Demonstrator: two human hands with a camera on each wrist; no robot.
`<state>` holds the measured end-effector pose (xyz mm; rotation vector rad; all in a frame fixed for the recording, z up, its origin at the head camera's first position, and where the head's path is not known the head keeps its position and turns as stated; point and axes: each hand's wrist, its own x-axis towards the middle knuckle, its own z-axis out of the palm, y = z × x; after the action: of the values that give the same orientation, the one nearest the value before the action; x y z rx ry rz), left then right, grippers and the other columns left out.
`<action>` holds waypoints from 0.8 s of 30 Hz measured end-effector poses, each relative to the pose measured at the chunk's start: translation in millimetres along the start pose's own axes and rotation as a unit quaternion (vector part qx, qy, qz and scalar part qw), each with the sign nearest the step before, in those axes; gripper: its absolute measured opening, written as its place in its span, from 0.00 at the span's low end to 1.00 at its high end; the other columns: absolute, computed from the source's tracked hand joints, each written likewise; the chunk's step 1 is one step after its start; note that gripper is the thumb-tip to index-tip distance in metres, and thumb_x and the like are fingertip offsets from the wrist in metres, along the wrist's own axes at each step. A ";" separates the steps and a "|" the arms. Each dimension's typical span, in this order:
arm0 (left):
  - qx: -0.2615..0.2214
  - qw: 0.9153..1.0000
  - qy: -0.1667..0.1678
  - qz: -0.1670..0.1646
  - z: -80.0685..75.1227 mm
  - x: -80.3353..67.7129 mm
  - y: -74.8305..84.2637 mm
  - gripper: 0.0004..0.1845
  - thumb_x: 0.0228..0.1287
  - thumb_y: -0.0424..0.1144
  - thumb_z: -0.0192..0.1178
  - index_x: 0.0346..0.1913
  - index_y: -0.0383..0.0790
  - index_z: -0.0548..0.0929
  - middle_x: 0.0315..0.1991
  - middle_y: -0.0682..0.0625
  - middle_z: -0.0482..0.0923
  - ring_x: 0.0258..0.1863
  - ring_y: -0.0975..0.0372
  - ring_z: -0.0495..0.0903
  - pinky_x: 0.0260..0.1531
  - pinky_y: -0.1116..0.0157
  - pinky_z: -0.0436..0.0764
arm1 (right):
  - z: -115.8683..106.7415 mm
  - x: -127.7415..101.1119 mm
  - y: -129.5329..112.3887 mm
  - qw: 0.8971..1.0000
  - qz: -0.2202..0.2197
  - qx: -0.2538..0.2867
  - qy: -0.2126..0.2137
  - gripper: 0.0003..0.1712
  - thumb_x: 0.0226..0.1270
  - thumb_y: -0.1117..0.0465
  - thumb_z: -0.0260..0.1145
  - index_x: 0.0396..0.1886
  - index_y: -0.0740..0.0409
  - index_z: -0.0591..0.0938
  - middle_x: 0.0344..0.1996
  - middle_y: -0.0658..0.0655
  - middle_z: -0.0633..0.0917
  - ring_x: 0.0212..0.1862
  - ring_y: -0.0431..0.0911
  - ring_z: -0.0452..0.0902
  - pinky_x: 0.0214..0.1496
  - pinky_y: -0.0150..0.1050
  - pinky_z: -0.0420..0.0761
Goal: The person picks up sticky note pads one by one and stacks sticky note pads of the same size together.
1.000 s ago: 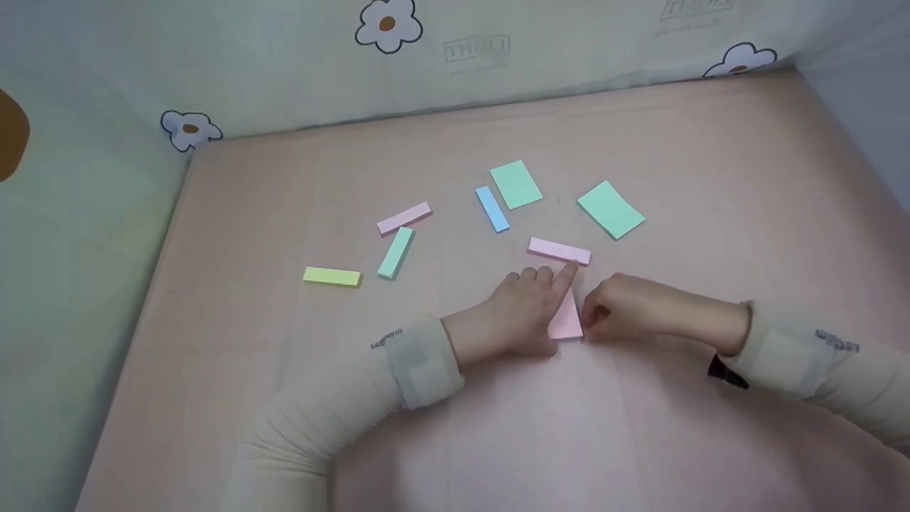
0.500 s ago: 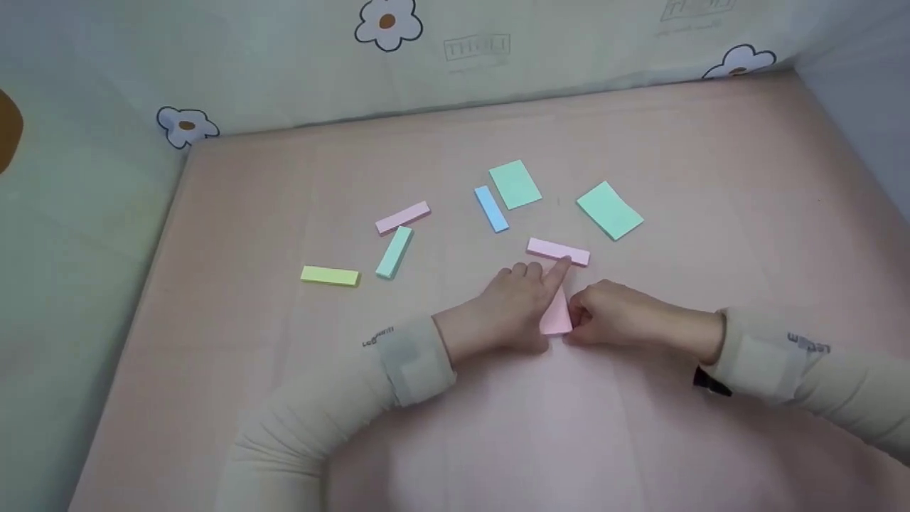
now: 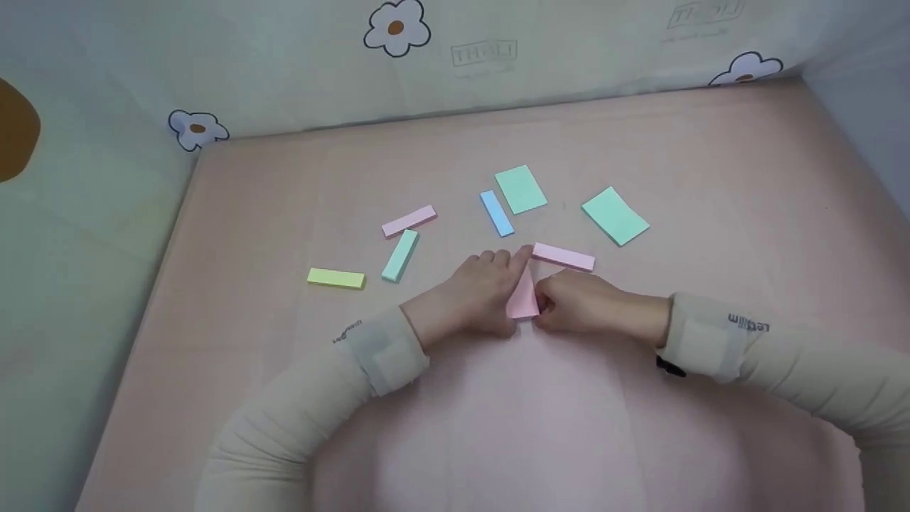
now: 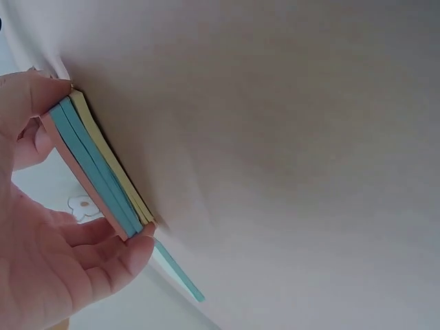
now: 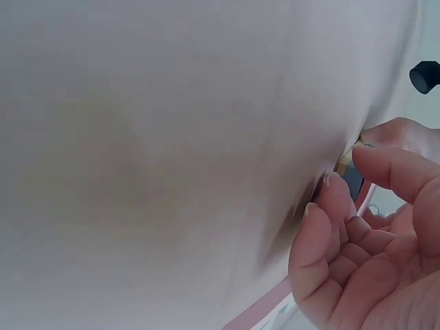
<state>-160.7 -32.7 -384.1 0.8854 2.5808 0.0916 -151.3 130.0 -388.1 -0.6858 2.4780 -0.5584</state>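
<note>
Two hands meet over a small stack of sticky-note pads point(image 3: 524, 300) near the middle of the pink surface point(image 3: 711, 178). The left hand point(image 3: 478, 295) holds the stack on edge, its thumb at one end and its curled fingertips point(image 4: 130, 249) at the other, so the grip pinches the stack lengthwise; the left wrist view shows pink, blue and yellow layers pressed together against the surface. The right hand point(image 3: 577, 304) closes in from the other side, fingers curled with the tips touching the stack's edge, though the right wrist view shows only a sliver of the stack point(image 5: 347, 165) between thumb and forefinger, so a firm pinch cannot be told for certain. Both forearms wear cream sleeves with a strap at each wrist.

Just beyond the hands lies a pink strip point(image 3: 563, 257), close to the left forefinger. Farther out are a blue strip point(image 3: 496, 212) just beside a green note pad point(image 3: 521, 189), and a second green note pad point(image 3: 615, 215) off to the right. To the left, another pink strip point(image 3: 409, 220) lies close to a mint strip point(image 3: 399, 254), and a yellow strip point(image 3: 335, 278) lies apart, farther left still. A pale cloth wall with flower prints point(image 3: 396, 27) borders the surface at the back.
</note>
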 end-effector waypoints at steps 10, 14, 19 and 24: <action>0.017 1.000 -0.024 -0.005 -4.2 -2.8 -19.3 0.51 0.48 0.54 0.63 0.70 0.38 0.48 0.66 0.43 0.58 0.63 0.53 0.60 0.64 0.57 0.58 | 0.6 13.8 -10.6 1.000 -0.008 0.001 0.004 0.05 0.55 0.64 0.64 0.30 0.60 0.83 0.14 0.49 0.73 0.22 0.43 0.67 0.25 0.32 0.65; 0.013 1.000 -0.025 -0.002 -4.3 -4.5 -24.2 0.49 0.50 0.52 0.62 0.70 0.38 0.49 0.66 0.42 0.58 0.64 0.52 0.59 0.64 0.56 0.57 | 1.5 17.3 -13.7 1.000 -0.002 0.008 0.003 0.05 0.56 0.63 0.64 0.31 0.60 0.83 0.14 0.50 0.73 0.22 0.43 0.68 0.25 0.33 0.65; 0.013 0.999 -0.028 -0.006 -6.4 -6.2 -28.2 0.48 0.51 0.51 0.62 0.71 0.37 0.49 0.66 0.42 0.59 0.64 0.52 0.60 0.64 0.56 0.57 | 0.7 20.6 -17.5 1.000 0.002 0.015 0.001 0.07 0.57 0.62 0.64 0.34 0.60 0.84 0.15 0.50 0.75 0.24 0.43 0.70 0.27 0.33 0.67; 0.008 1.000 -0.027 -0.012 -8.5 -6.7 -31.7 0.48 0.51 0.50 0.63 0.70 0.37 0.50 0.66 0.42 0.59 0.64 0.52 0.60 0.64 0.56 0.57 | -1.2 24.1 -20.1 1.000 0.004 0.025 -0.005 0.08 0.58 0.62 0.63 0.35 0.59 0.84 0.16 0.50 0.76 0.24 0.43 0.71 0.28 0.33 0.68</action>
<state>-177.5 -61.3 -379.9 0.8509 2.5452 0.0393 -162.8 100.9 -385.6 -0.6577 2.4480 -0.6109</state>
